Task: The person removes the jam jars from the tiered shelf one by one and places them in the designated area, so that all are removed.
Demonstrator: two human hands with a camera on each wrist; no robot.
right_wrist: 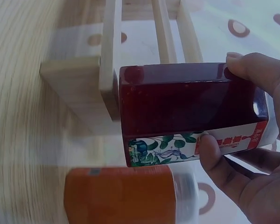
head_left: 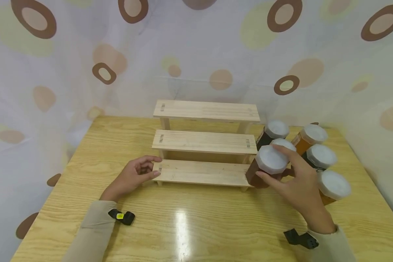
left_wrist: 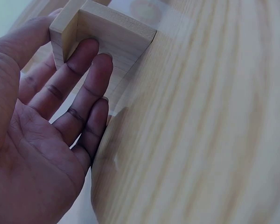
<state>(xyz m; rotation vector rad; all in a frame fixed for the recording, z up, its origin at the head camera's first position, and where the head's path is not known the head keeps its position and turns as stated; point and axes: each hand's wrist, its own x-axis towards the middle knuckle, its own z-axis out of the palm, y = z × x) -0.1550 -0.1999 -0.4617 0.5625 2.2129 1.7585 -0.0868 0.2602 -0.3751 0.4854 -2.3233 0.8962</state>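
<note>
A three-tier wooden shelf (head_left: 203,171) stands on the table. At the left end of its lowest board, my left hand (head_left: 131,179) spans the board's corners with thumb and forefinger, the other fingers loosely bent beside the wooden end (left_wrist: 116,35). My right hand (head_left: 298,182) grips a jar of dark red contents (right_wrist: 177,100) near its white lid (head_left: 272,159), thumb and fingers on opposite sides. The jar is tilted, its base right by the right end of the lowest board. A printed label with leaves shows along its side.
Several more white-lidded jars stand right of the shelf, among them an amber one (head_left: 333,185) at the front and a dark one (head_left: 320,157) behind it. An orange jar (right_wrist: 121,196) shows below the held one in the right wrist view. A patterned curtain (head_left: 196,47) hangs behind the table (head_left: 144,225).
</note>
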